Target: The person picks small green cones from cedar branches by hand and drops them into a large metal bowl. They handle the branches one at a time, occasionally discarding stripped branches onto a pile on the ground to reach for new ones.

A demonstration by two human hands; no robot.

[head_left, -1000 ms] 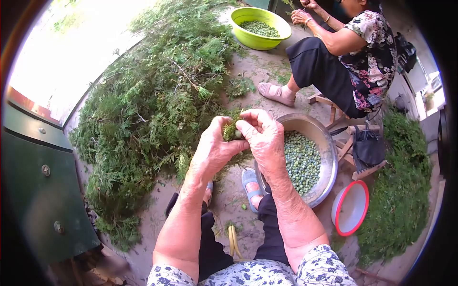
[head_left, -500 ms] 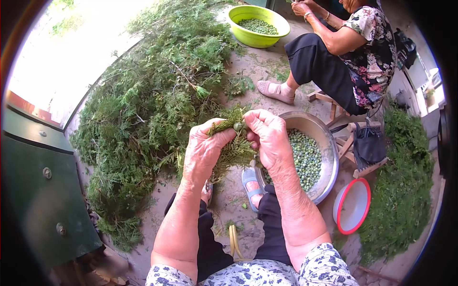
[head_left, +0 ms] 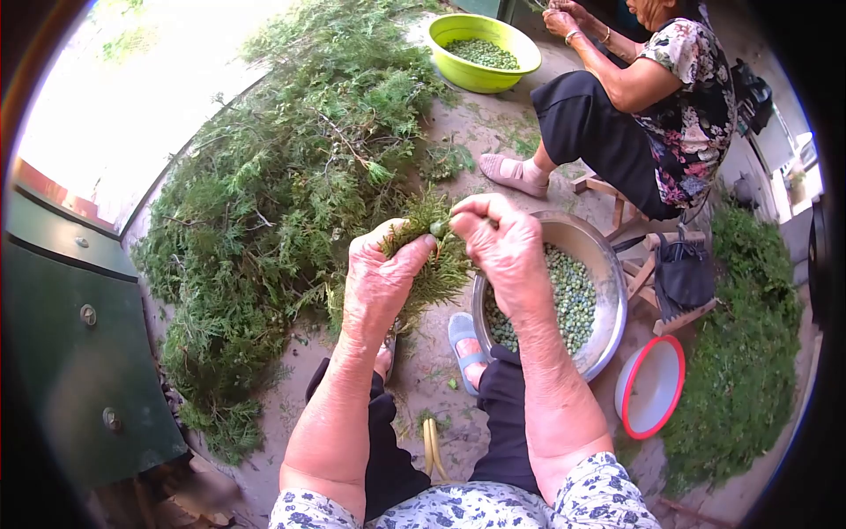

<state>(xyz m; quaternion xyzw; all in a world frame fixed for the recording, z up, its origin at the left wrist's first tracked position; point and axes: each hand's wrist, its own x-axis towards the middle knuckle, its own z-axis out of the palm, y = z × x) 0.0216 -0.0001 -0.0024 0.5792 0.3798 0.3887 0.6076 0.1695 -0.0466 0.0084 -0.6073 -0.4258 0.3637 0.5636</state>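
My left hand (head_left: 381, 271) is closed round a leafy cypress sprig (head_left: 434, 275), thumb and fingers pinching its stem. A round green cone (head_left: 438, 227) sits on the sprig just beyond my left thumb. Just right of that cone, my right hand (head_left: 504, 251) is raised with its fingers bent and slightly apart; nothing shows between them. Below my right hand stands a metal basin (head_left: 608, 264) holding many small green cones (head_left: 568, 300).
A large heap of cypress branches (head_left: 291, 185) lies to the left. A yellow-green basin (head_left: 476, 81) of cones stands at the back. A co-worker (head_left: 608, 132) sits at right near a wooden stool (head_left: 648, 286). A red-rimmed bowl (head_left: 648, 392) and more greenery (head_left: 749, 353) lie right.
My right hand has drawn slightly away from the cone and its fingers have loosened. My left hand still holds the sprig in nearly the same place.
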